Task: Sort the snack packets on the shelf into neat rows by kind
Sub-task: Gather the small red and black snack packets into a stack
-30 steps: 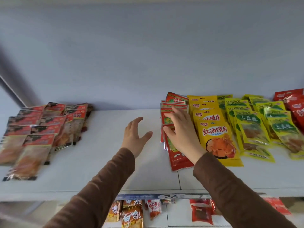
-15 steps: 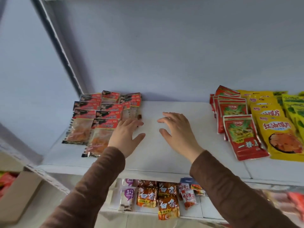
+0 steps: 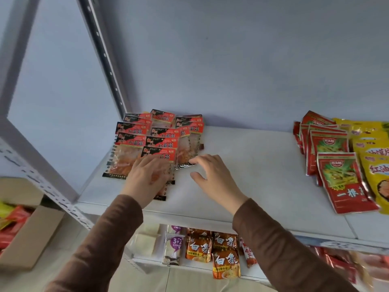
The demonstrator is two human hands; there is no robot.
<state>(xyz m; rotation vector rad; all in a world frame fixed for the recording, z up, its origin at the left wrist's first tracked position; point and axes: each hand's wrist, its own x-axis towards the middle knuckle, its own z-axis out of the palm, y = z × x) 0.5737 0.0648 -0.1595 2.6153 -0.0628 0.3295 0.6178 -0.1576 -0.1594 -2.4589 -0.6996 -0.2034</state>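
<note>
Several clear packets with red-and-black headers (image 3: 160, 142) lie overlapping in rows at the left end of the white shelf (image 3: 252, 169). My left hand (image 3: 148, 178) lies flat with straight fingers on the nearest packet of the middle row. My right hand (image 3: 212, 175) reaches its fingertips to the bottom edge of the rightmost packet (image 3: 186, 160); whether it pinches the edge is not plain. At the right, red packets with a green picture (image 3: 341, 178) form a row next to yellow packets (image 3: 376, 171).
A grey upright post (image 3: 105, 60) and side panel close off the shelf's left end. Below, a lower shelf holds orange noodle packets (image 3: 225, 256) and other small packs. A cardboard box (image 3: 29, 234) stands on the floor at the left.
The view has swung left. Both hands moved from the red-and-green packets and bare shelf middle over to the clear packets; the left now rests on one, the right touches another's edge.
</note>
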